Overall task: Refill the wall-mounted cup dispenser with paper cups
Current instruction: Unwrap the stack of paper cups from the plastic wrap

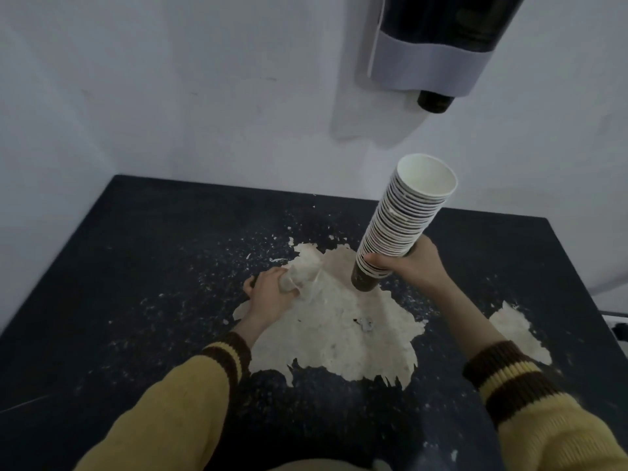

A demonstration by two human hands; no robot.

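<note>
right hand (413,266) gripping cup stack (404,219), well below dispenser (438,42)

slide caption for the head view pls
Right hand lifts paper cup stack below wall dispenser; left hand clutches clear wrapper.

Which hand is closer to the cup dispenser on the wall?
Right. The right hand holds the cup stack below the dispenser; the left hand is lower, off to its left.
</note>
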